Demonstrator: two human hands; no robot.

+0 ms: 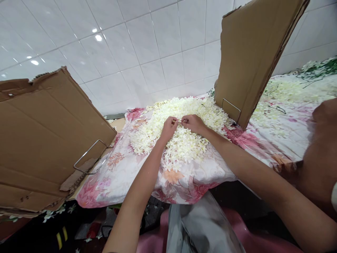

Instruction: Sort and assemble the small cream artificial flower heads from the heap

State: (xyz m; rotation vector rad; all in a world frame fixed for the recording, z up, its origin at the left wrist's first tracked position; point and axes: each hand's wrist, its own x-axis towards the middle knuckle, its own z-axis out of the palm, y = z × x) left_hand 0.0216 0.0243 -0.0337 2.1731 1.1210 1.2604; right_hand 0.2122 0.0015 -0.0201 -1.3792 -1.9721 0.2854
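Note:
A broad heap of small white flowers [184, 146] is spread over a floral cloth [147, 175]. Both hands meet above the middle of this heap. My left hand [169, 127] is closed, thumb and fingers pinched on a small pale flower piece. Just to its right, my right hand [194, 123] is also pinched, its fingertips on what looks like the same small white flower between the hands. Fingers cover most of that piece, so its exact shape is hard to see. Loose flowers lie right under and around both wrists.
Upright cardboard panels stand left [44, 140] and right [244, 59], each with a wire bookend [88, 156] at its base. White tiles [168, 45] form the wall behind. Another person's arm [319, 154] is at far right, by more flowers and green stems [319, 72].

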